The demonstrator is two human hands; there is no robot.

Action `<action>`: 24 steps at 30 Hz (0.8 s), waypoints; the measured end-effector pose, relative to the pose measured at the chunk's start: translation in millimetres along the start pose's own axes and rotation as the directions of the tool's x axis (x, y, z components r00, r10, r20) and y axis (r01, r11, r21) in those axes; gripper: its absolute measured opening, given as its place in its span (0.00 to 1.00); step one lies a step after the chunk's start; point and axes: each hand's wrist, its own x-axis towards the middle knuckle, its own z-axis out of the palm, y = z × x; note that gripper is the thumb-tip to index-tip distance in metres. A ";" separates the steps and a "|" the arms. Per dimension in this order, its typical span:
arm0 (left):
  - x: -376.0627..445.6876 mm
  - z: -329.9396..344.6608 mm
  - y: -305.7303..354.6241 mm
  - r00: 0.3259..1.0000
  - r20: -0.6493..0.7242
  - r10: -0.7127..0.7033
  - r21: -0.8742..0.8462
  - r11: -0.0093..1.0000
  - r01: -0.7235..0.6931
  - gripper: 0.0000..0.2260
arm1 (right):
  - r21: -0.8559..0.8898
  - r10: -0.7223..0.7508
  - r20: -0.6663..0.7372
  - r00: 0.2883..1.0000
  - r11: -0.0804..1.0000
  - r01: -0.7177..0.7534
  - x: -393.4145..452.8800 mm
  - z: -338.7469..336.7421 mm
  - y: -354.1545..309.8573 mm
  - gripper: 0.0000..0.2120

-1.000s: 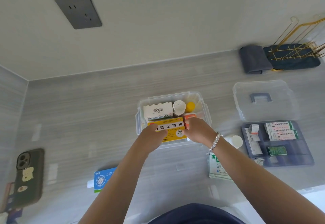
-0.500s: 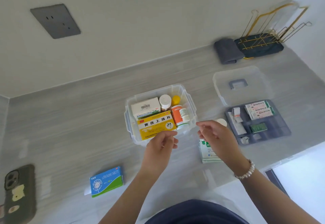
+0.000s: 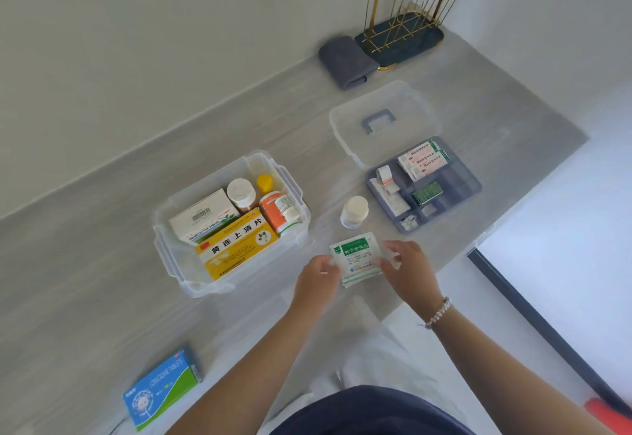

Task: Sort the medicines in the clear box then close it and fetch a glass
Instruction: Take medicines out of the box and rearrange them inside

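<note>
From the head camera, the left hand (image 3: 316, 279) and the right hand (image 3: 408, 272) pinch a stack of green-and-white sachets (image 3: 357, 258) from opposite edges, just above the grey bench (image 3: 102, 263), to the right of the clear box (image 3: 232, 222). The box stands open and holds a yellow carton (image 3: 239, 245) at its near side, a white carton (image 3: 201, 215) behind it, an orange bottle (image 3: 278, 210), a white-capped bottle (image 3: 241, 192) and a yellow-capped one (image 3: 265, 182). A small white bottle (image 3: 354, 211) stands between the box and a grey divider tray (image 3: 473, 183) with packets in it. The clear lid (image 3: 383, 120) lies just behind the tray. A blue-green carton (image 3: 160, 388) lies well apart, near the bench's front edge.
</note>
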 end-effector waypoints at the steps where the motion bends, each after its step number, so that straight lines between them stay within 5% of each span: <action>1: 2.4 2.9 0.7 1.000 0.007 -0.017 0.015 1.000 0.016 0.15 | 0.000 0.019 0.023 1.000 1.000 -0.019 3.2 0.9 2.8 0.19; 8: 13.2 16.3 -1.4 0.997 -0.060 -0.051 -0.016 0.999 0.050 0.14 | 0.028 -0.005 0.164 0.986 1.000 0.000 18.4 8.9 6.9 0.10; 17: 24.0 19.3 -7.4 0.978 -0.087 -0.188 -0.256 0.953 0.160 0.12 | 0.308 0.225 0.169 0.960 0.913 -0.269 23.7 20.1 9.1 0.16; 24: 12.3 0.4 -11.5 0.982 -0.064 -0.180 -0.364 0.920 0.145 0.08 | 0.456 0.228 0.292 0.929 0.821 -0.344 5.5 14.2 -1.7 0.14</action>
